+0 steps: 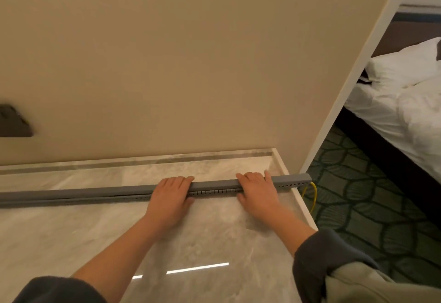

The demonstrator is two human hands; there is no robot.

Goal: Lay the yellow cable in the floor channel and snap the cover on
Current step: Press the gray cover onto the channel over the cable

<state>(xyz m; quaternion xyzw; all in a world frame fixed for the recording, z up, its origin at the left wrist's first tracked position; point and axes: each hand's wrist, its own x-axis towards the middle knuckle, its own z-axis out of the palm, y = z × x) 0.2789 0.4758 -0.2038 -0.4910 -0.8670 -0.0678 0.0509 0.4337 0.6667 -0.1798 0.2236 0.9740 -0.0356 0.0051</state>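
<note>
A long grey floor channel (78, 194) lies across the glossy tile floor, parallel to the beige wall, with its grey cover (214, 185) on top. My left hand (170, 197) lies palm down over the channel near its middle, fingers draped over the cover. My right hand (259, 191) does the same further right, close to the channel's slotted end (294, 180). Between the hands a row of slots in the channel's side shows. The yellow cable (313, 195) comes out of the right end and loops down onto the carpet; the rest of it is hidden inside.
A beige wall (167, 64) stands just behind the channel, with a dark socket plate (14, 121) at the left. The tile floor (95, 231) ends at a white edge strip (303, 204); green patterned carpet (370, 207) and a bed (405, 102) with white linen lie to the right.
</note>
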